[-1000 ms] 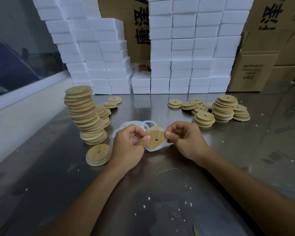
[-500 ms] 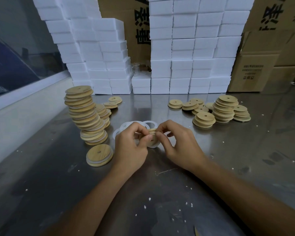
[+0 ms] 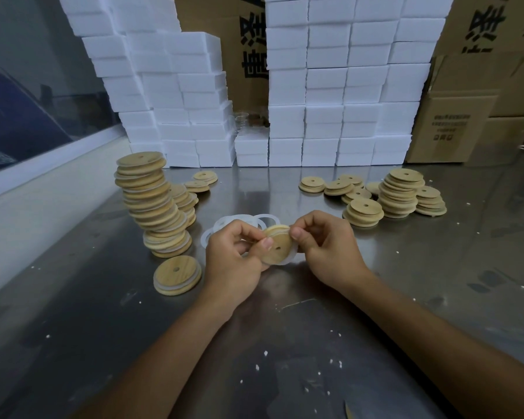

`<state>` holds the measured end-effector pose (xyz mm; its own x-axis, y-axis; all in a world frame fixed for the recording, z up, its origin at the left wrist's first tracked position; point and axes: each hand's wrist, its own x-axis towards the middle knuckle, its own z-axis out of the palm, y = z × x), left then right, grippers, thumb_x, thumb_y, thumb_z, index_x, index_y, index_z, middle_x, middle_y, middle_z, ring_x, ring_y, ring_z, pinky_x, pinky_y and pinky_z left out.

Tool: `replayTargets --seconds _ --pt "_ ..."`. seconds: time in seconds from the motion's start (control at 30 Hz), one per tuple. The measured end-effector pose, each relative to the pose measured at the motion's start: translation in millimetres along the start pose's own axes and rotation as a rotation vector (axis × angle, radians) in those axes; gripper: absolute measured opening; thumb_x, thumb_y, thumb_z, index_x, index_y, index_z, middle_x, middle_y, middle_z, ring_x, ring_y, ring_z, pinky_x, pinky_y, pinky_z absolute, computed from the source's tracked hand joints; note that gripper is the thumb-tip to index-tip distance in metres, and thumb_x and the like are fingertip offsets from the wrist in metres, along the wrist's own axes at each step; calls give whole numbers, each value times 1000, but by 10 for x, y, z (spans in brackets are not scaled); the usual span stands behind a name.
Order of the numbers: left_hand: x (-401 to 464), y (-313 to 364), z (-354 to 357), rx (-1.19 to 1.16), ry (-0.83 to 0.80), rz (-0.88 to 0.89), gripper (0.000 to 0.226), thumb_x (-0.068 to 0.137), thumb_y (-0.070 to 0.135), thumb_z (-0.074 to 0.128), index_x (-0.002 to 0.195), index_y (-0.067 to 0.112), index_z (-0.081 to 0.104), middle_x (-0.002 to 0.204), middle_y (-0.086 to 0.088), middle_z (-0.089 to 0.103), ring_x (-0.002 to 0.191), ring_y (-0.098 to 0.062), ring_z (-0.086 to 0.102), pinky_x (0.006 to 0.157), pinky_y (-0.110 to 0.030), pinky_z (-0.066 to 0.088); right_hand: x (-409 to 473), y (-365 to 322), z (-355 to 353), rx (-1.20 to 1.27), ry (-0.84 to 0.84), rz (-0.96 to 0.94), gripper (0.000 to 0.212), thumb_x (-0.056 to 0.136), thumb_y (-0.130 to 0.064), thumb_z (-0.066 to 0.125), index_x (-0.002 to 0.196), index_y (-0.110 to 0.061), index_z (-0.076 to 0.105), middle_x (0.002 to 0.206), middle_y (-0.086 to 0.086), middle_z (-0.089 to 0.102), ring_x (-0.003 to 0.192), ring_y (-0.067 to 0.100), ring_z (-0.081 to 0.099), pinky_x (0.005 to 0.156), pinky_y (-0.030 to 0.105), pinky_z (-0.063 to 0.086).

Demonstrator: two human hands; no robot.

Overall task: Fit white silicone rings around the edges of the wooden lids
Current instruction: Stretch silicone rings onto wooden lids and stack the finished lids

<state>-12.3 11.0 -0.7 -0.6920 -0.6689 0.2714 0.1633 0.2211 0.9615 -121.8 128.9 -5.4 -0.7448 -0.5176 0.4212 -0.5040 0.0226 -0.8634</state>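
I hold a round wooden lid (image 3: 279,247) with a centre hole tilted above the steel table. My left hand (image 3: 235,258) pinches its left edge, thumb on the face. My right hand (image 3: 327,246) pinches the white silicone ring (image 3: 291,256) at the lid's upper right edge; the ring shows along the lid's right and lower rim. Loose white rings (image 3: 242,222) lie on the table just behind my hands. A leaning tall stack of ringed lids (image 3: 152,201) stands at the left, with one ringed lid (image 3: 177,275) flat in front of it. Bare lids (image 3: 397,192) are piled at the right.
White boxes (image 3: 330,86) are stacked in walls along the back of the steel table (image 3: 285,343), with cardboard cartons (image 3: 454,125) behind and at the right. A white ledge (image 3: 28,189) runs along the left. Small white crumbs dot the table.
The lid has turned from edge-on to showing its face again. My right hand has shifted from over the lid to its upper right edge, with the ring seated further round the rim.
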Motion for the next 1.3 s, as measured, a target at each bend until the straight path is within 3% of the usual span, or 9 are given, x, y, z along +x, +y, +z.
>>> replayTargets --seconds 0.13,0.37,0.6,0.83,0.97,1.07,1.2,1.3 --pt "-6 4 -8 -48 -12 -47 35 84 -3 70 64 25 64 72 1 73 77 -19 74 63 -44 62 7 -3 -39 35 -38 11 14 92 -5 66 80 -14 67 77 11 72 76 32 70 75 52 59" --pt "8 -13 -9 -164 35 -123 14 86 -2 68 79 6 60 79 -5 74 80 -23 75 61 -39 61 4 -4 -63 100 -132 36 8 94 -14 64 87 -12 67 77 0 72 72 9 68 68 24 57" --pt "-27 31 60 -236 40 -253 12 89 0 66 80 3 58 91 -17 67 74 -21 73 59 -42 61 24 -5 -84 203 -86 130 16 94 -1 60 81 -7 65 67 6 69 61 12 65 65 28 57" --pt "-23 57 39 -319 38 -289 13 91 -1 62 81 4 56 88 -15 66 83 -24 71 70 -47 61 19 -2 -63 202 -131 92 9 93 -11 64 85 -9 66 74 1 71 66 6 67 62 21 54" --pt "-5 44 28 -368 31 -301 13 92 -1 60 81 4 56 90 -14 67 87 -27 71 69 -46 61 19 15 -61 199 -155 99 7 92 -12 67 85 -11 66 80 14 71 68 10 66 62 24 56" --pt "-3 25 11 -284 29 -237 14 91 0 62 82 8 56 97 -15 68 89 -25 72 67 -43 61 12 20 -56 163 -152 76 7 91 -9 68 85 -11 65 82 14 71 68 10 66 62 23 56" --pt "-15 -20 -5 110 15 83 23 87 1 68 79 19 58 87 -3 69 82 -18 71 70 -42 60 -21 0 -46 -80 -30 -102 8 91 -8 67 87 -14 65 79 -6 69 72 4 63 65 20 51" --pt "-26 -8 -16 291 22 269 28 84 4 72 76 27 58 81 11 66 81 -7 67 71 -21 53 -66 -35 -32 -238 -22 -295 7 92 -7 64 90 -13 63 84 -6 66 79 12 62 68 33 54"
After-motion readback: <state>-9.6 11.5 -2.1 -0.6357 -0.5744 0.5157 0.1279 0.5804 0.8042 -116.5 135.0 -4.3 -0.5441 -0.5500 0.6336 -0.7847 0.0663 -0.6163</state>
